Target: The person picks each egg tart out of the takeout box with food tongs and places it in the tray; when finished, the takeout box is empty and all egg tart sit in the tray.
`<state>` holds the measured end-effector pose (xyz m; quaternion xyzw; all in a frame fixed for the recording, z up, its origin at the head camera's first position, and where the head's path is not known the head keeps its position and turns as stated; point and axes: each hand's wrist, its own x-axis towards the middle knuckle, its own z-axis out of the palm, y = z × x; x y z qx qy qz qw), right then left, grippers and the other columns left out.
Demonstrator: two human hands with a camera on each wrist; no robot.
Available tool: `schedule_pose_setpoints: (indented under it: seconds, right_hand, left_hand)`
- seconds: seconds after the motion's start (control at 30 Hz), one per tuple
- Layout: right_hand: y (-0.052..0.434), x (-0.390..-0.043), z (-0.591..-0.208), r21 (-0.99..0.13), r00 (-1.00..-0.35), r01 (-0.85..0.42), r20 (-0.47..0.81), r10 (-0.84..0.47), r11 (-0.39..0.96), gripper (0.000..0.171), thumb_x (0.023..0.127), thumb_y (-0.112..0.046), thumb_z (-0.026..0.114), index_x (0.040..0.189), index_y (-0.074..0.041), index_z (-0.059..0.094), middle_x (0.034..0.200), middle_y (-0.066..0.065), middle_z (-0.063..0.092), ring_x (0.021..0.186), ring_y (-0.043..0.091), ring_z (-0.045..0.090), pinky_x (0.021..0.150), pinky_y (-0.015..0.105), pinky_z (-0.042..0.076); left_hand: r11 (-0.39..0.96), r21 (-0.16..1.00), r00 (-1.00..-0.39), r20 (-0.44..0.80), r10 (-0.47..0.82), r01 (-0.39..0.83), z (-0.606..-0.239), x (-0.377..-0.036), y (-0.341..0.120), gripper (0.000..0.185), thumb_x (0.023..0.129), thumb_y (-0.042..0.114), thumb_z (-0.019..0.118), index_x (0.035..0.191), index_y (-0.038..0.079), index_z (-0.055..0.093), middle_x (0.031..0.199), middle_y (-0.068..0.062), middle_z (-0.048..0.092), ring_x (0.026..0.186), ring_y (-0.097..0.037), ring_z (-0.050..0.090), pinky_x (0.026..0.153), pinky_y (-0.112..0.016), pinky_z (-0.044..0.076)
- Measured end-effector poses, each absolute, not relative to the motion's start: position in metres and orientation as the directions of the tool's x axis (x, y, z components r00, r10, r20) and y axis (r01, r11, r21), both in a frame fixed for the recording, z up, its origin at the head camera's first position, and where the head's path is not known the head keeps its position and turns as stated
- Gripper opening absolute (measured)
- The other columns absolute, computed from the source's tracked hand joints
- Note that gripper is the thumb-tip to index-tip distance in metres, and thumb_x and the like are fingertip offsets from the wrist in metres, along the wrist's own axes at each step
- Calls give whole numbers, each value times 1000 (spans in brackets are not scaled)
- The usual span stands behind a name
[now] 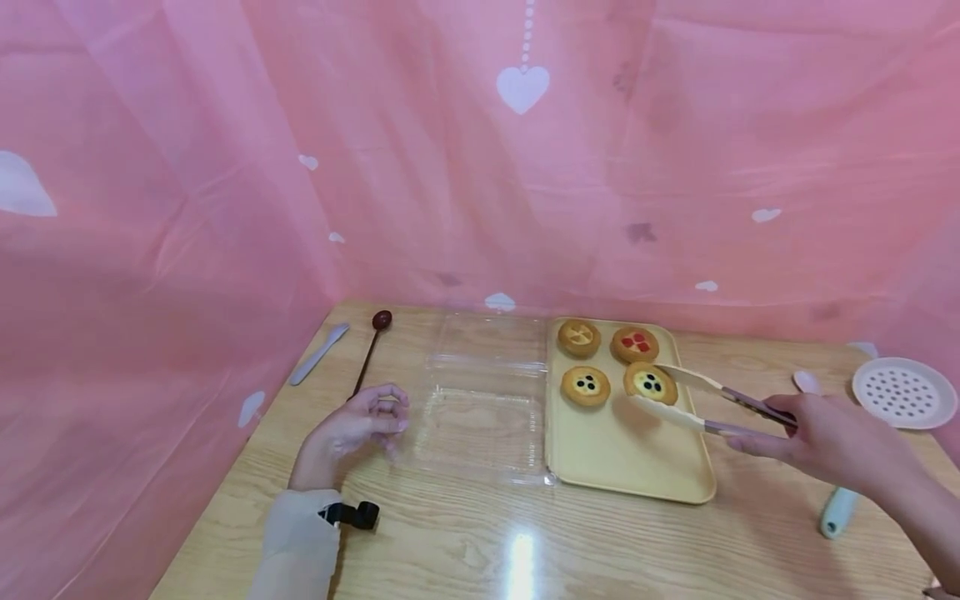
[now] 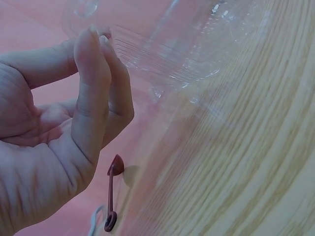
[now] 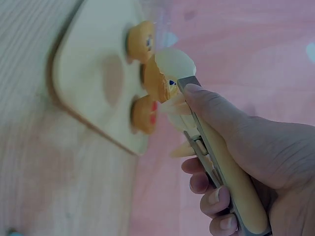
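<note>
We grip the tongs (image 1: 697,400) in our right hand (image 1: 832,442), straddling the near-right tart (image 1: 649,382). All four sit on the tray (image 1: 630,467); clear box (image 1: 480,400) empty, left hand (image 1: 360,425) loosely curled, idle.

Pink cloth (image 1: 465,183) with white hearts (image 1: 522,87) hangs as walls behind and to the left of a light wooden table (image 1: 480,533), meeting at its far left corner; a bright light glare sits near the front edge

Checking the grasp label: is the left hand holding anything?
No. In the head view the left hand rests on the table beside the clear box, its fingers loosely curled around nothing.
</note>
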<state>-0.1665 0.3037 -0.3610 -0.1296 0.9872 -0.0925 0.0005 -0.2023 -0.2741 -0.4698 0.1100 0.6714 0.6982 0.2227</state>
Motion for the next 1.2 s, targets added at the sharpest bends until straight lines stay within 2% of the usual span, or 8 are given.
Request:
schedule_pose_setpoints:
  seconds: [0.13, 0.27, 0.37, 0.57, 0.73, 0.9, 1.13, 1.2]
  right_hand:
    - [307, -172, -375, -198, -966, -254, 2, -259, 947, 53, 80, -60, 74, 100, -11, 71, 60, -6, 44, 51, 14, 42, 45, 31, 32]
    - [306, -176, -387, -198, -961, -270, -6, -277, 942, 47, 80, -59, 75, 89, -13, 69, 52, -8, 37, 48, 12, 39, 43, 29, 29]
    - [304, -178, -393, -213, -960, -266, -27, -277, 940, 46, 80, -58, 75, 84, -13, 65, 53, -7, 40, 51, 13, 42, 46, 29, 32]
    - [304, -177, -393, -252, -970, -187, -105, -219, 949, 69, 76, -63, 76, 94, 3, 63, 63, 0, 48, 60, 18, 47, 50, 33, 39]
    - [315, -172, -392, -330, -977, -150, -96, -191, 932, 59, 80, -55, 76, 92, 1, 61, 64, 1, 44, 61, 19, 46, 52, 31, 38]
    - [328, -168, -397, -400, -992, -66, -77, -105, 914, 59, 88, -53, 70, 102, 3, 58, 66, 4, 45, 63, 21, 46, 53, 32, 37]
    - [338, -170, -427, -502, -1000, -2, 18, 8, 865, 76, 92, -46, 66, 128, 14, 36, 80, 17, 57, 72, 31, 55, 56, 36, 42]
    - [337, -172, -438, -542, -998, 11, 46, 43, 840, 77, 94, -42, 65, 131, 16, 32, 77, 17, 56, 69, 31, 54, 53, 35, 42]
  left_hand:
    - [7, 985, -883, -159, 442, -174, -468, -202, -274, 31, 91, -3, 66, 114, -10, 46, 86, -6, 57, 68, -17, 57, 59, -32, 56]
    - [-1, 986, -875, -145, 462, -164, -469, -201, -274, 27, 92, -5, 64, 112, -11, 46, 86, -7, 57, 65, -17, 58, 58, -33, 57]
    - [-10, 987, -872, -138, 469, -161, -470, -201, -273, 27, 92, -6, 63, 112, -11, 47, 86, -7, 57, 63, -17, 59, 57, -33, 58]
    - [-6, 987, -876, -142, 462, -163, -469, -200, -274, 27, 92, -7, 62, 113, -13, 46, 86, -6, 58, 63, -17, 60, 57, -32, 57]
    - [-6, 990, -867, -119, 484, -139, -469, -201, -275, 24, 93, -8, 60, 112, -12, 46, 85, -6, 58, 62, -17, 60, 58, -32, 58]
    - [-3, 991, -866, -117, 487, -136, -469, -200, -273, 23, 92, -10, 59, 111, -12, 46, 85, -7, 58, 62, -17, 60, 57, -33, 58]
    - [-1, 992, -870, -112, 480, -129, -468, -200, -273, 23, 92, -11, 58, 111, -12, 46, 85, -7, 57, 63, -17, 60, 57, -32, 57]
    - [-2, 992, -870, -111, 481, -128, -468, -200, -273, 22, 92, -11, 58, 110, -12, 46, 85, -7, 57, 63, -17, 60, 57, -32, 57]
